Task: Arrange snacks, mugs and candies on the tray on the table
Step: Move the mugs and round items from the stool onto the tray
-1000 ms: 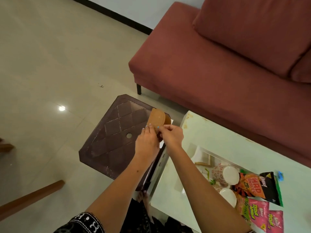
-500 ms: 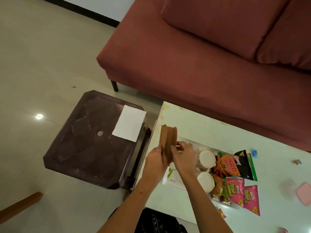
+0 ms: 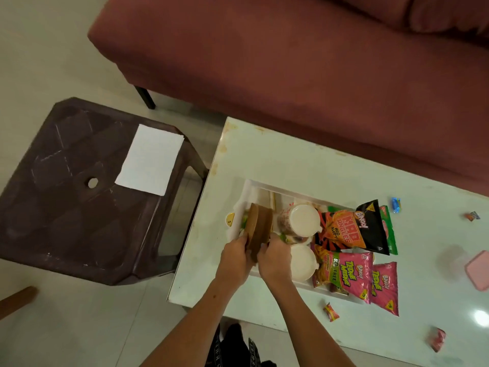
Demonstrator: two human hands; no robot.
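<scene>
1. Risk: the brown discs, held on edge over the tray's left end, could slip apart or knock the near mug if lowered carelessly.
2. Left hand and right hand both curl round the discs from either side.
3. The snack packets fill the tray's right end.

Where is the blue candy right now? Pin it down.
In the head view, the blue candy lies on the white table, far right, just beyond the green snack packet.
</scene>
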